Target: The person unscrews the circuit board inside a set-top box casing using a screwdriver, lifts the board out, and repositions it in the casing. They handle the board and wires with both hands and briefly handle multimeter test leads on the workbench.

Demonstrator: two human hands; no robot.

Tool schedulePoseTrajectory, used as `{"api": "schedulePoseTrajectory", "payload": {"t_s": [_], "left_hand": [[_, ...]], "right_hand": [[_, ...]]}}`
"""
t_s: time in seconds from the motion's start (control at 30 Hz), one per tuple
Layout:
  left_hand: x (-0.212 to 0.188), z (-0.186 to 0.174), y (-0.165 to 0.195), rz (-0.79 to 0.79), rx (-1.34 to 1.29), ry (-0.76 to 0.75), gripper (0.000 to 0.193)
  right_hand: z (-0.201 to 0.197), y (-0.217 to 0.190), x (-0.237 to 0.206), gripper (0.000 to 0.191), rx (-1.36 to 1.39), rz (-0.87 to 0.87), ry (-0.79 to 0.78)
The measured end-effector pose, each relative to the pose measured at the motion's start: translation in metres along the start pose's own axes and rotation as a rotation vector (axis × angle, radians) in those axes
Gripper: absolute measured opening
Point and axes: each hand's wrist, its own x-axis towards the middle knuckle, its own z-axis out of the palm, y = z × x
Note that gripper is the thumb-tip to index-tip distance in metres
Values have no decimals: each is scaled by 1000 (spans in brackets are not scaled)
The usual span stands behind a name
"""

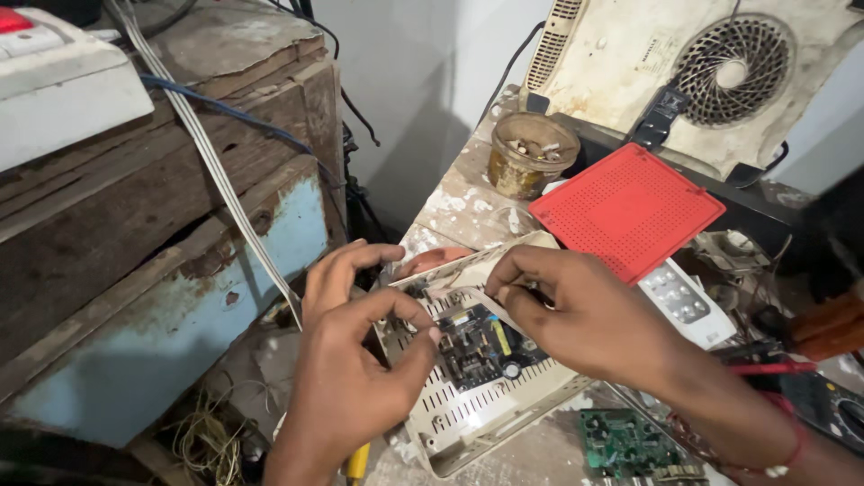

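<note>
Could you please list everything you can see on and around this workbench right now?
Open device casing: one, cream, slotted, centre of bench under both hands.
Circuit board inside casing: one, dark.
Loose circuit board: one, green, bench front right.
Perforated cover: one, red, right of centre.
Remote control: one, white, under the red cover's edge.
Tin of small parts: one, rusty yellow, bench rear.
Appliance back with fan grille: one, dirty cream, rear right.
Wooden crate: one, brown and pale blue, left.
Flat ribbon cable: one, grey, over the crate.
Left hand: fingers pinched at the casing's left edge.
Right hand: fingers pinching something small over the board.
</note>
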Motion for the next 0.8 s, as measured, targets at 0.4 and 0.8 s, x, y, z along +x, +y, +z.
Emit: {"api": "schedulePoseTrajectory", "payload": {"t_s": [0.4,0.8], "left_hand": [[-3,4,1,10,38,-32,13],[-6,10,8,-13,58,-23,12]], "right_hand": [[-21,2,-27,27,-172,-113,167],[-31,42,-66,40,-351,122,51]]}}
